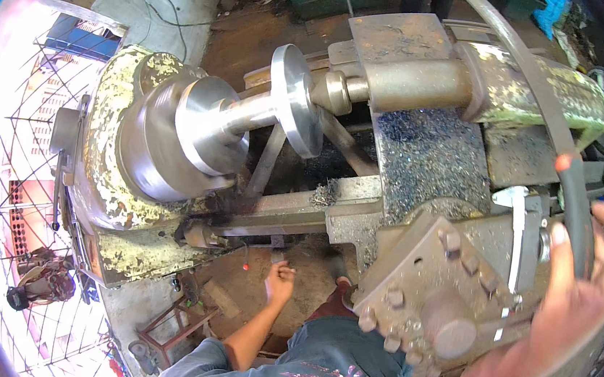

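Note:
My right hand point(571, 305) is closed around the black handle of what looks like a long flat file point(538, 80). The handle has an orange-red collar, and the grey blade reaches up past the top edge. My left hand point(279, 284) hangs low beside the lathe bed, fingers loosely curled and apart, with nothing visible in it. Near it is a lever with a red knob point(245, 267). A shiny steel workpiece with a round flange point(297, 101) runs between the blurred chuck point(151, 130) and the tailstock centre point(333, 92).
The square tool post point(438, 289) with several bolts stands between my arms. A caliper point(517, 238) lies by my right hand. Metal chips point(432, 157) cover the carriage. The tailstock point(536, 95) is at far right. Beyond the window grille, a person point(45, 284) shows at left.

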Motion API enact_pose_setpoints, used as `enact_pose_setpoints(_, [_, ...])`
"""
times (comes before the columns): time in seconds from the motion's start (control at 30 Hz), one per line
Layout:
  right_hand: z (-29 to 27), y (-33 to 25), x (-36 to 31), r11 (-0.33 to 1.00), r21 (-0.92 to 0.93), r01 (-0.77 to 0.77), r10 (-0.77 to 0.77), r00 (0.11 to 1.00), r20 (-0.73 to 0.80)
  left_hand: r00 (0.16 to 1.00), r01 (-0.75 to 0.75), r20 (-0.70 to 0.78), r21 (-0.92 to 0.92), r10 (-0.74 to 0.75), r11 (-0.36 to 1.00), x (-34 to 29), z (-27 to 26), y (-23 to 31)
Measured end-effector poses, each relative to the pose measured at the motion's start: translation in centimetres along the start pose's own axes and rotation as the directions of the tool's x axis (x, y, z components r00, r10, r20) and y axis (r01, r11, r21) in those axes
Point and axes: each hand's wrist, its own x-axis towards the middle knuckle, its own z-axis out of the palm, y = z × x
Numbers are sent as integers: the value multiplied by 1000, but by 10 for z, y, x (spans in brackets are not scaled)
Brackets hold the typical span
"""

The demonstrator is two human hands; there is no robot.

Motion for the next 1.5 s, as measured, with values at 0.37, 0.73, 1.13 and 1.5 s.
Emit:
enact_pose_setpoints(0.37, [-6, 10, 14, 970, 197, 144, -172, 976, 135, 752, -653, -420, -373, 508, 659, 85, -58, 361])
enact_pose_setpoints(0.73, [-18, 12, 20, 971, 78, 224, -237, 934, 267, 734, -620, -491, -205, 469, 757, 126, -46, 434])
enact_pose_setpoints(1.13, [-20, -15, 31, 960, -124, 250, -143, 822, 551, 680, -640, -541, -107, 495, 761, 121, -47, 434])
enact_pose_setpoints(1.5, [2, -19, 10, 999, -6, 49, -49, 998, 33, 756, -611, -485, -283, 440, 739, 123, -54, 437])
